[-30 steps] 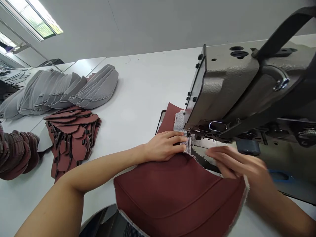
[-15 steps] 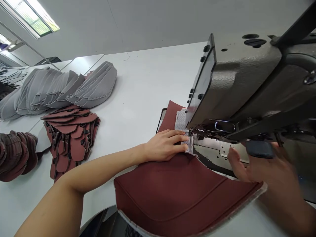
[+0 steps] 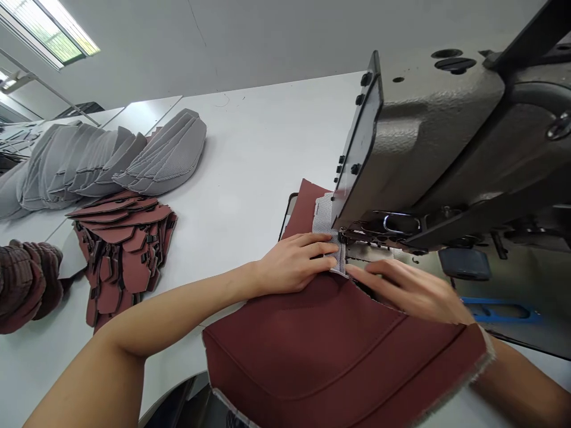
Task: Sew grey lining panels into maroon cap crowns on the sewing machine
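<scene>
Beneath the sewing machine's head [image 3: 401, 142], a grey mesh strip [image 3: 323, 217] is lying under the flat, outstretched fingers of the left hand [image 3: 289, 263]. Nearer the wearer, a maroon panel [image 3: 312, 362] is spreading out, covering the right wrist. The right hand [image 3: 408, 289] is reaching to its edge, blurred; whether it is gripping, I cannot tell.

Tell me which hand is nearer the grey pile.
Left. The left hand presses the red fabric, right of the grey pile; the right hand is farther right.
</scene>
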Tool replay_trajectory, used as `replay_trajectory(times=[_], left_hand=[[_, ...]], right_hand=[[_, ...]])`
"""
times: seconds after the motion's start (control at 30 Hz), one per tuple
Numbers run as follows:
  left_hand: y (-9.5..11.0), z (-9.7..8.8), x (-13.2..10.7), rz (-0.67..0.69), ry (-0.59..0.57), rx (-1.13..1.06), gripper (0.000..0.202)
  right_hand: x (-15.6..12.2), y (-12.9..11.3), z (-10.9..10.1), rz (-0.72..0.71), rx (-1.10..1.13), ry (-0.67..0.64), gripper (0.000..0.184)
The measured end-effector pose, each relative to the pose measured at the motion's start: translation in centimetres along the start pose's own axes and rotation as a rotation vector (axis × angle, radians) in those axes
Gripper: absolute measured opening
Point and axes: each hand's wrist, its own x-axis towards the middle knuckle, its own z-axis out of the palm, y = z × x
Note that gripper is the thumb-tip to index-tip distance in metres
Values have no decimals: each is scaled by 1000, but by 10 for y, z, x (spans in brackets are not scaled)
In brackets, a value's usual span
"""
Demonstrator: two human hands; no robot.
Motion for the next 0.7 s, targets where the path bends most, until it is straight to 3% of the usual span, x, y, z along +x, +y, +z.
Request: replay_trajectory(times=[0.2,0.5,0.7], left_hand=[[-2,0,-1,1,-48,-29,25],[-8,1,2,34,-11,-17,25],[-8,2,1,30,-46,-10,27]], right_hand=[[28,-19,-1,-66,-42,7,44],[26,-15,2,-46,-71,8,45],[26,-11,7,-55,-63,34,46]])
